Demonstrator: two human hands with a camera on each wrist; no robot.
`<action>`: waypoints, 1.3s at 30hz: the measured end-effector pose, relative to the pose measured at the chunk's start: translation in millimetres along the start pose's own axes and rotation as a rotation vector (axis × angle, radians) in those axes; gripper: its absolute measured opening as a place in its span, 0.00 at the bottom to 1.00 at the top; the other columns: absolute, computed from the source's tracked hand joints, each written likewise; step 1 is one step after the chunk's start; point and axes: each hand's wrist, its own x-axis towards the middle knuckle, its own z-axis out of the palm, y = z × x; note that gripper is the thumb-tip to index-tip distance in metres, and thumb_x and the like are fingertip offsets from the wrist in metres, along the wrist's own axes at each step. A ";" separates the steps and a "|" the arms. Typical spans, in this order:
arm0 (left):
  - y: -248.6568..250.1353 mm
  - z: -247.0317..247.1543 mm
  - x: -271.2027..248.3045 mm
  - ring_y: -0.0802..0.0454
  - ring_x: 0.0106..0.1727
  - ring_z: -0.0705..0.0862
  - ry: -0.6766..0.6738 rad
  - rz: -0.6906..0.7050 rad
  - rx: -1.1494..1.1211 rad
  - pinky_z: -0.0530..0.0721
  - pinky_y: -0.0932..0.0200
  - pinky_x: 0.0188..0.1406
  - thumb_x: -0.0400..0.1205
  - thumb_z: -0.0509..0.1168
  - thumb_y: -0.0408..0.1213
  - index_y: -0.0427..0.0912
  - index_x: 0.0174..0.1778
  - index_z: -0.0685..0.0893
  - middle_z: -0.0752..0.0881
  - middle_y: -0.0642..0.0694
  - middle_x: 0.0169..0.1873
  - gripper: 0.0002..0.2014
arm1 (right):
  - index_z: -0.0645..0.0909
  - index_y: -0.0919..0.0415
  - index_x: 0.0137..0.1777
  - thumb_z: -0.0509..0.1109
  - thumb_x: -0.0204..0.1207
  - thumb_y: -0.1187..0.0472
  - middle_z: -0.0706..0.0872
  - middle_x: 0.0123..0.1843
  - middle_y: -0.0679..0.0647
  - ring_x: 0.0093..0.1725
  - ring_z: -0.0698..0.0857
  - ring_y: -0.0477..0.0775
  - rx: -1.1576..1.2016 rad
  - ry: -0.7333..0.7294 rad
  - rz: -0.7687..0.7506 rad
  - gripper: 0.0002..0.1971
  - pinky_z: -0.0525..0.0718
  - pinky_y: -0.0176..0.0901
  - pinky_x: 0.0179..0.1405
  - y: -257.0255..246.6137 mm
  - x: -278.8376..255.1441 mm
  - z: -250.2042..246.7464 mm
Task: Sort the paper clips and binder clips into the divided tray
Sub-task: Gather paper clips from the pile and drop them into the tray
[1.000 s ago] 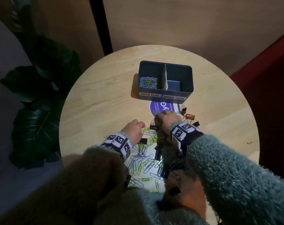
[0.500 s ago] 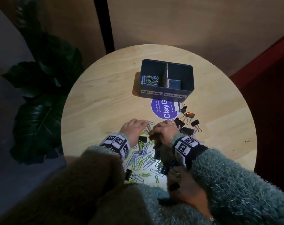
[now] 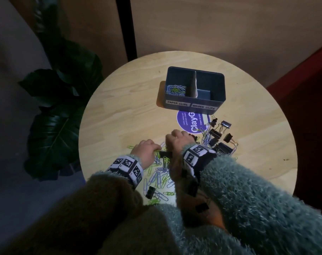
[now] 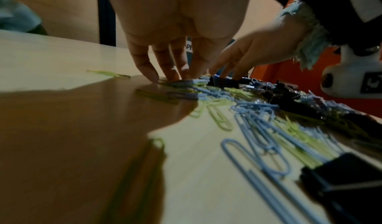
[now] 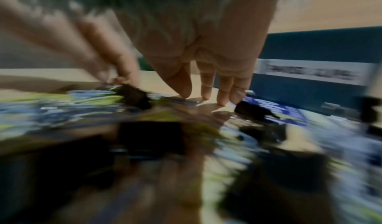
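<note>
The dark blue divided tray (image 3: pixel 219 104) stands at the back of the round table, labelled for paper clips on the left and binder clips on the right. Its left compartment holds paper clips (image 3: pixel 176 89). Blue and green paper clips (image 3: pixel 160 173) (image 4: pixel 254 118) lie scattered near me, mixed with black binder clips (image 3: pixel 219 137). My left hand (image 3: pixel 145 150) (image 4: pixel 175 77) points its fingers down, tips pressing on paper clips at the pile's far edge. Beside it, my right hand (image 3: pixel 178 140) (image 5: pixel 206 95) rests straight fingertips on the table among the clips. That view is blurred.
A purple round sticker (image 3: pixel 191 122) lies in front of the tray. One binder clip (image 3: pixel 150 192) sits in the near pile, another (image 4: pixel 341 178) close to my left wrist. A leafy plant (image 3: pixel 55 126) stands left of the table (image 3: pixel 119 111).
My right hand has drawn back from the purple sticker toward me, uncovering binder clips to its right. The left hand has stayed on the paper clips, shifting slightly.
</note>
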 end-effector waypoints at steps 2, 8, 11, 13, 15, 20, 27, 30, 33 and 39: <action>-4.3 -2.7 -3.9 0.47 0.69 0.72 0.069 -0.027 -0.036 0.71 0.47 0.73 0.80 0.59 0.28 0.52 0.69 0.78 0.78 0.49 0.66 0.23 | 0.68 0.52 0.73 0.74 0.70 0.59 0.69 0.71 0.57 0.69 0.70 0.61 -0.040 -0.027 -0.078 0.31 0.72 0.57 0.71 -10.2 -2.1 5.5; -32.6 -11.6 -20.5 0.43 0.71 0.67 0.137 -0.313 0.029 0.70 0.49 0.70 0.81 0.60 0.35 0.52 0.78 0.64 0.68 0.43 0.72 0.28 | 0.79 0.56 0.65 0.68 0.77 0.64 0.78 0.60 0.58 0.63 0.78 0.60 0.313 0.103 0.000 0.16 0.78 0.52 0.67 -2.4 -9.0 7.9; -29.4 -2.9 -25.2 0.44 0.71 0.67 0.079 -0.247 0.015 0.70 0.49 0.71 0.85 0.56 0.42 0.48 0.78 0.65 0.69 0.43 0.71 0.24 | 0.76 0.61 0.67 0.61 0.81 0.63 0.78 0.61 0.63 0.62 0.79 0.64 0.352 0.168 0.109 0.15 0.79 0.55 0.64 -1.9 -5.3 3.3; -23.6 4.0 -29.0 0.45 0.72 0.68 0.031 -0.178 -0.030 0.70 0.49 0.72 0.84 0.59 0.48 0.46 0.77 0.67 0.71 0.43 0.69 0.25 | 0.76 0.58 0.67 0.62 0.81 0.55 0.77 0.63 0.61 0.65 0.77 0.63 0.356 0.096 0.093 0.17 0.78 0.55 0.66 -9.2 -3.9 2.5; -20.3 8.5 -32.2 0.44 0.72 0.69 0.008 -0.171 -0.076 0.71 0.49 0.72 0.78 0.66 0.54 0.46 0.75 0.69 0.72 0.43 0.67 0.31 | 0.73 0.54 0.69 0.68 0.75 0.45 0.75 0.64 0.58 0.66 0.74 0.59 0.350 -0.008 0.036 0.24 0.76 0.55 0.66 -21.0 -4.1 6.3; -21.9 15.9 -36.2 0.44 0.72 0.69 -0.006 -0.196 -0.102 0.72 0.50 0.70 0.69 0.77 0.49 0.48 0.76 0.65 0.70 0.44 0.68 0.41 | 0.64 0.53 0.72 0.80 0.64 0.54 0.73 0.65 0.57 0.65 0.73 0.59 0.233 -0.006 0.017 0.39 0.75 0.54 0.65 -25.0 -8.1 16.8; -34.9 14.4 -43.2 0.43 0.74 0.62 0.168 -0.376 0.061 0.67 0.48 0.72 0.59 0.75 0.67 0.54 0.81 0.52 0.60 0.44 0.73 0.58 | 0.64 0.49 0.72 0.78 0.65 0.49 0.73 0.68 0.58 0.68 0.71 0.61 0.122 -0.014 0.203 0.37 0.72 0.57 0.70 25.4 -15.1 3.1; -34.6 13.3 -39.7 0.43 0.74 0.63 0.117 -0.389 0.091 0.66 0.48 0.72 0.61 0.72 0.69 0.50 0.80 0.57 0.62 0.44 0.73 0.55 | 0.65 0.52 0.74 0.75 0.67 0.51 0.73 0.67 0.57 0.67 0.71 0.58 0.172 0.059 0.139 0.36 0.71 0.55 0.70 13.3 -16.9 -3.3; -25.4 17.4 -37.8 0.43 0.72 0.65 0.073 -0.266 0.040 0.67 0.50 0.73 0.65 0.74 0.63 0.45 0.78 0.63 0.67 0.43 0.72 0.49 | 0.68 0.58 0.72 0.68 0.73 0.56 0.74 0.64 0.58 0.65 0.73 0.59 0.187 0.094 0.034 0.27 0.74 0.52 0.67 -17.5 -13.3 -0.7; -28.6 14.2 -46.3 0.44 0.72 0.66 0.024 -0.165 -0.129 0.68 0.52 0.73 0.66 0.78 0.49 0.45 0.76 0.66 0.70 0.43 0.70 0.44 | 0.80 0.61 0.65 0.67 0.74 0.64 0.79 0.59 0.63 0.61 0.79 0.65 0.170 -0.051 -0.191 0.18 0.79 0.52 0.62 -48.0 -13.4 14.0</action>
